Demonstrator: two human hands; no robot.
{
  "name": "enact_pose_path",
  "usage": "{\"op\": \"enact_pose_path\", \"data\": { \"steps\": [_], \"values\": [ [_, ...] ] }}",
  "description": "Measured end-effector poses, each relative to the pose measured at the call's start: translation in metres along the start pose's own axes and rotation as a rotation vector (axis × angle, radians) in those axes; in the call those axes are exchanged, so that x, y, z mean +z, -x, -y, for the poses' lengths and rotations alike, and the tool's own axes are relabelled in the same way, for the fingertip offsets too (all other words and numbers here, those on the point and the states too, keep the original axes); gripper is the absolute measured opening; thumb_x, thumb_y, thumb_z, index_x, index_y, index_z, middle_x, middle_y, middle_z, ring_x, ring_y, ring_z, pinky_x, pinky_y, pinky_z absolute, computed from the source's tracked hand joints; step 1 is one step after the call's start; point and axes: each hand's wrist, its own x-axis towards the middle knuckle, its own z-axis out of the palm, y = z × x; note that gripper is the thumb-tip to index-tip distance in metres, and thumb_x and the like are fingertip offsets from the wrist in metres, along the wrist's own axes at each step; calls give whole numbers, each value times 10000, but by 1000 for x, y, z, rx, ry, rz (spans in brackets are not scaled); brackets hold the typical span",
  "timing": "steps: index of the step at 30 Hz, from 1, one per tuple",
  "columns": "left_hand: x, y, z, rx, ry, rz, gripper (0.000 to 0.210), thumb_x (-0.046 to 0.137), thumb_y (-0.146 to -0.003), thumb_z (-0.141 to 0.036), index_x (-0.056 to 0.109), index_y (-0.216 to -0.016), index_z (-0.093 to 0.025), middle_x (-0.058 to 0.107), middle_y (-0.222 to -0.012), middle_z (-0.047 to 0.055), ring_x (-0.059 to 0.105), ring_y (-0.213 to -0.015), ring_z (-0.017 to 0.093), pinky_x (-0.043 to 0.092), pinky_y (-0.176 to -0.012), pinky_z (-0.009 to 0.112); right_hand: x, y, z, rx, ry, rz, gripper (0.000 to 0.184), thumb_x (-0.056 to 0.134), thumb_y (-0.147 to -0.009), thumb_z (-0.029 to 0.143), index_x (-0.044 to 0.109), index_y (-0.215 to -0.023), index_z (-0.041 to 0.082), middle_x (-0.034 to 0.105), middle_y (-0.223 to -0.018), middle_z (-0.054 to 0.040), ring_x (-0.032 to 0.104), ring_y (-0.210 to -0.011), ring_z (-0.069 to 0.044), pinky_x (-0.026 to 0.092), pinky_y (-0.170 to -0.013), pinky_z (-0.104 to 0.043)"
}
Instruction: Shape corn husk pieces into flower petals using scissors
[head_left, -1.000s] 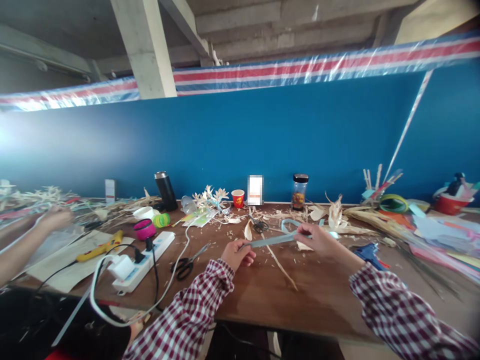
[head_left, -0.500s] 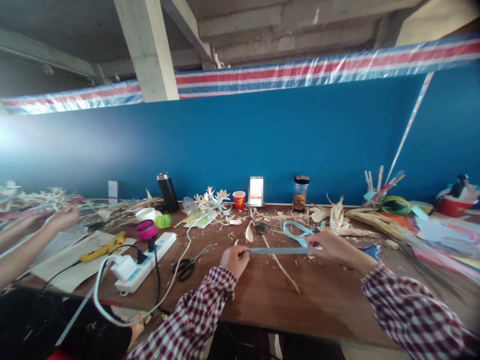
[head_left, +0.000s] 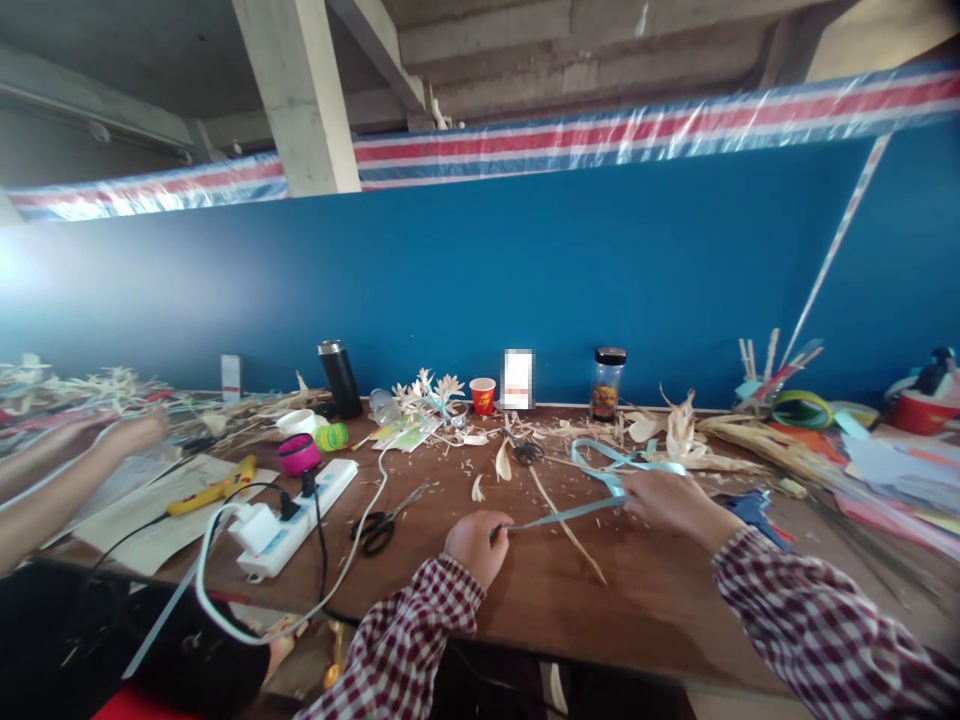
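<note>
A pale blue ribbon (head_left: 570,512) stretches between my two hands above the brown table. My left hand (head_left: 478,548) is closed on one end, with a small dark piece at the fingertips that I cannot make out. Farther right, my right hand (head_left: 670,503) pinches the ribbon, and more of it loops on the table just behind that hand. Beneath the ribbon lies a long dry husk strip (head_left: 566,530). Black-handled scissors (head_left: 375,532) rest to the left of my left hand, and a blue glue gun (head_left: 756,512) lies by my right wrist.
A white power strip (head_left: 330,490) with a looping cable stands left, near a yellow glue gun (head_left: 217,488). At the back are a red paper cup (head_left: 483,398), a glass jar (head_left: 608,385) and a black flask (head_left: 340,380). Another person's hands (head_left: 135,432) work at far left.
My left hand has come down and nearer to me, so the ribbon now slants up to the right. Behind my right hand, more of the ribbon's loop shows.
</note>
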Motion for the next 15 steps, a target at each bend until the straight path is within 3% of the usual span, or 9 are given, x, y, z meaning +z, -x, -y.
{"op": "enact_pose_path", "data": {
  "steps": [4,9,11,13,15],
  "values": [
    [0,1,0,38,-22,-44,235,512,-755,-124,723,-819,-206,680,-814,53,620,-778,177,483,-745,293,-4,-2,10,-124,-118,-22,164,627,-749,305,647,-901,245,680,-977,-46,630,-890,-224,421,-713,-289],
    [1,1,1,75,-16,-119,196,535,-750,-145,719,-794,-194,667,-881,68,604,-843,188,471,-785,301,-19,0,52,-76,-54,-249,180,557,-801,253,641,-959,231,669,-986,-89,635,-822,-241,396,-646,-302],
    [1,1,1,41,-20,-89,194,528,-765,-163,717,-793,-195,678,-831,62,613,-802,187,469,-762,300,-29,2,74,-252,-107,-216,212,667,-719,273,655,-929,250,684,-914,-58,627,-820,-230,383,-633,-283],
    [0,0,2,7,-27,-60,200,521,-777,-175,719,-793,-198,686,-800,60,621,-776,193,467,-741,303,-38,8,100,-489,-179,-68,214,724,-656,305,679,-861,265,693,-799,-13,621,-755,-205,373,-594,-265],
    [-1,-1,3,-12,13,-57,185,536,-769,-174,720,-769,-200,691,-782,62,627,-762,200,468,-728,306,-40,26,130,-643,-275,-18,86,632,-764,294,696,-819,278,693,-739,14,614,-702,-165,392,-603,-255]
  ]
}}
